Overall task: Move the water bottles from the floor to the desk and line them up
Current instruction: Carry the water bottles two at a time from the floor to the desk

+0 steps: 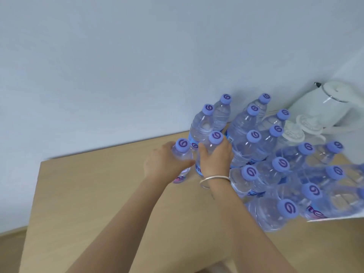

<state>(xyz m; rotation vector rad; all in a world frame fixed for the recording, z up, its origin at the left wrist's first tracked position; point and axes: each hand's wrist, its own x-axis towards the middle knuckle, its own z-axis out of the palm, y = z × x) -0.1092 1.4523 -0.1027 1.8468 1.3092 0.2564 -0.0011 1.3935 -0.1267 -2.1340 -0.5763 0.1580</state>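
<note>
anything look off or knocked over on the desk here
Nothing is spilled or tipped over: every bottle stands upright with its cap on. The odd part is the order. The bottles crowd in a loose cluster beside the kettle, not a line. Both hands hold the two leftmost bottles.

No readable text on bottle labels point(317, 212)

Bare forearms and hands, head view.
Both arms unsleeved; a thin silver bangle point(214, 181) circles the right wrist; no gloves or rings visible.
</note>
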